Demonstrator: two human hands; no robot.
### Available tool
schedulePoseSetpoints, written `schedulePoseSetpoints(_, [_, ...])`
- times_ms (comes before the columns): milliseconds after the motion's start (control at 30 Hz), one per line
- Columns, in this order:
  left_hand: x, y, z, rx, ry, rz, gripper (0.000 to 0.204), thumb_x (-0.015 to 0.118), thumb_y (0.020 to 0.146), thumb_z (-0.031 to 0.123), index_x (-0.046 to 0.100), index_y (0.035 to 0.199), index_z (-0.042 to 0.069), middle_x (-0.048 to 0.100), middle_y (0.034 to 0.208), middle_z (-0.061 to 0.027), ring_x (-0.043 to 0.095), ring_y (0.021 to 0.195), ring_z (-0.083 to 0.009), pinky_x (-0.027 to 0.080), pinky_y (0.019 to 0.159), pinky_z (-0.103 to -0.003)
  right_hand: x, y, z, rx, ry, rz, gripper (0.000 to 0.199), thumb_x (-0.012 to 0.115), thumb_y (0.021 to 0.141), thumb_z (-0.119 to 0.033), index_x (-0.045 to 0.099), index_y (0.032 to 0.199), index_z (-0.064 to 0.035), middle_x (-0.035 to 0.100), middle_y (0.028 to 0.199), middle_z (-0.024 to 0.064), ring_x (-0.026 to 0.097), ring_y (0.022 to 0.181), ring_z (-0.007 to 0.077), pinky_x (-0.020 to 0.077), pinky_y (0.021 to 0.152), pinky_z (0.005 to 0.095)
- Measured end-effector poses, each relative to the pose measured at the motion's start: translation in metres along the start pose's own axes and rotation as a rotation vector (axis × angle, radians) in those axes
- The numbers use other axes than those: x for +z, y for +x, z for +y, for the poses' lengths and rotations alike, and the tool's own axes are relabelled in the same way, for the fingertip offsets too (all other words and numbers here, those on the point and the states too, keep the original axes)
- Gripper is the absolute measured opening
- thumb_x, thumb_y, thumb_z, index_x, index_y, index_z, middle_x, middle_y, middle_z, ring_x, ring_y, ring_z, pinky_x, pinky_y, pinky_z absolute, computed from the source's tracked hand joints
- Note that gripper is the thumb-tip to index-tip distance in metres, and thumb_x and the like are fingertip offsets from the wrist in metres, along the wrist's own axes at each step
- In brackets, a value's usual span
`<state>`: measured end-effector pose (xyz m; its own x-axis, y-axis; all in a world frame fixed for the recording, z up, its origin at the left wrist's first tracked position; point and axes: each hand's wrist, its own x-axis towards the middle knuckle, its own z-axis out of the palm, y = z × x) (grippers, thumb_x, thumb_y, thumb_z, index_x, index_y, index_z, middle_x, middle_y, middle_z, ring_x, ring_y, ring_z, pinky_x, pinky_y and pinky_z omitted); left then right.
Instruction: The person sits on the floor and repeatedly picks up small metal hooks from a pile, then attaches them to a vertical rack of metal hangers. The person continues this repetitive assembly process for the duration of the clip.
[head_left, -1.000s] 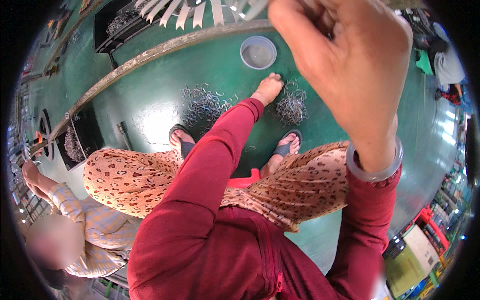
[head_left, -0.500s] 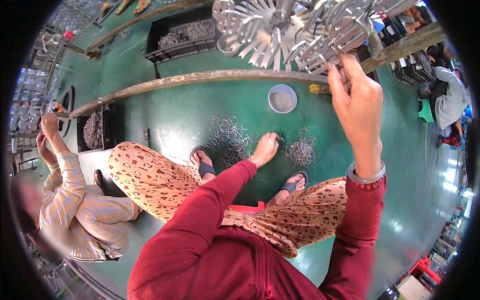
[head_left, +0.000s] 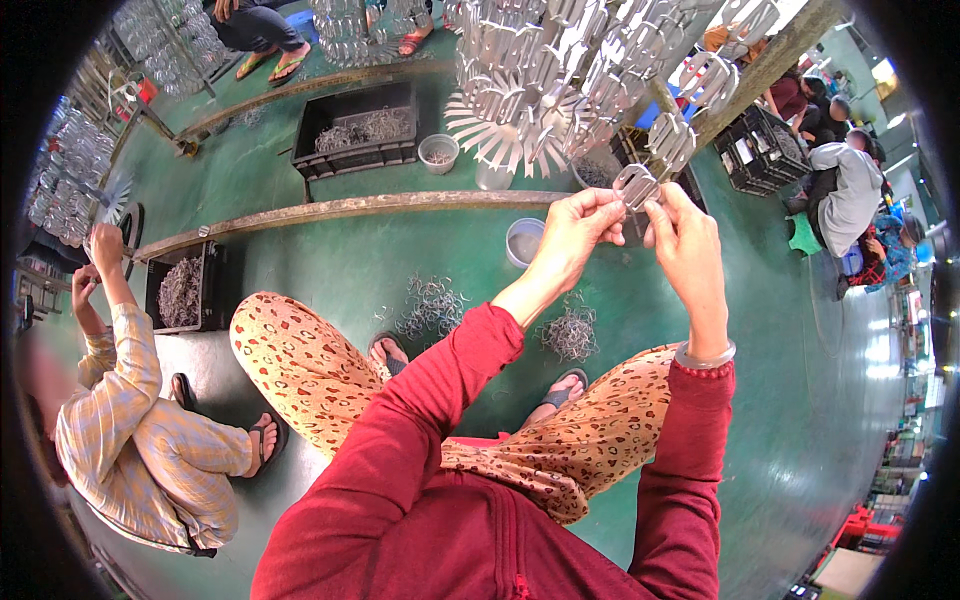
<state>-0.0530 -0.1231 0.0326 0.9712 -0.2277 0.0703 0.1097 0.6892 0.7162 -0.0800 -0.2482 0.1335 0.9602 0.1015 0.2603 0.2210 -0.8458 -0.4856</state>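
Observation:
At the lower end of a hanging string of silver parts, my right hand point(head_left: 685, 250) pinches a slotted oval metal piece point(head_left: 636, 186) by its lower edge. Close against the piece's left side is my left hand point(head_left: 572, 238), thumb and fingers pressed together. What these fingertips hold is too small to make out. Similar metal pieces point(head_left: 672, 140) hang linked above. To the left, a silver rack point(head_left: 510, 125) with fanned flat blades carries many more. Below my hands, two piles of small curved metal hooks lie on the floor, a left pile point(head_left: 432, 306) and a right pile point(head_left: 570, 334).
A wooden rail point(head_left: 340, 208) runs across in front of me, with a white tub point(head_left: 512, 246) beside it. Beyond stand a black crate point(head_left: 300, 160) of metal bits and a small bucket point(head_left: 438, 165). A co-worker point(head_left: 140, 420) sits at left by another crate point(head_left: 213, 285).
My left hand has risen from the hook piles to the hanging metal piece. My right hand has come lower, still pinching. The view has tilted up, showing more of the racks.

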Motion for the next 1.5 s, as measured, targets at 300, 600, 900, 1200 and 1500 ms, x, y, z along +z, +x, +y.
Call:
schedulePoseSetpoints(300, [-0.007,-0.014,0.013,-0.147,-0.085,-0.134,0.017,0.058,0.090,0.010,0.061,0.102,-0.002,0.060,0.081,-0.0014,0.056,0.069,-0.0073,0.052,0.067,-0.023,-0.001,-0.006,-0.001,-0.064,-0.050,0.019,0.015,0.049,0.091,-0.020,0.052,0.092,-0.0056,0.059,0.062,0.0149,0.062,0.064,0.0352,0.0450,0.057,0.0447])
schedulePoseSetpoints(600, [-0.021,-0.021,0.004,-0.218,-0.018,-0.217,0.020,0.057,0.091,0.014,0.060,0.105,-0.001,0.055,0.080,0.0016,0.055,0.072,-0.0072,0.050,0.068,-0.022,-0.003,-0.017,-0.008,-0.160,0.110,0.006,0.019,0.061,0.082,-0.015,0.059,0.097,-0.0020,0.063,0.075,0.0164,0.063,0.065,0.0280,0.0468,0.058,0.0368])
schedulePoseSetpoints(900, [-0.018,-0.030,0.017,-0.201,0.162,-0.215,0.017,0.059,0.089,0.013,0.063,0.100,-0.001,0.062,0.087,-0.0026,0.060,0.072,-0.0109,0.052,0.069,-0.023,-0.003,-0.018,-0.012,-0.046,0.250,-0.067,0.018,0.064,0.083,-0.014,0.066,0.085,0.0034,0.066,0.066,0.0064,0.058,0.054,0.0098,0.0450,0.049,0.0260])
schedulePoseSetpoints(1200, [0.052,-0.043,0.144,0.857,1.049,0.055,0.020,0.061,0.088,0.011,0.065,0.105,0.002,0.061,0.080,-0.0060,0.055,0.061,-0.0068,0.044,0.054,-0.022,-0.014,-0.023,-0.010,-0.069,0.163,-0.081,0.018,0.065,0.082,-0.016,0.066,0.084,0.0025,0.064,0.061,0.0090,0.062,0.056,0.0133,0.0472,0.054,0.0296])
schedulePoseSetpoints(1500, [0.121,0.016,0.199,0.921,1.076,-0.098,0.034,0.059,0.089,0.014,0.056,0.119,-0.002,0.066,0.093,-0.0124,0.058,0.068,-0.0082,0.049,0.062,-0.025,-0.020,-0.030,-0.023,-0.073,0.140,-0.123,0.022,0.066,0.079,-0.021,0.064,0.082,0.0005,0.061,0.073,0.0213,0.061,0.074,0.0386,0.0462,0.064,0.0447])
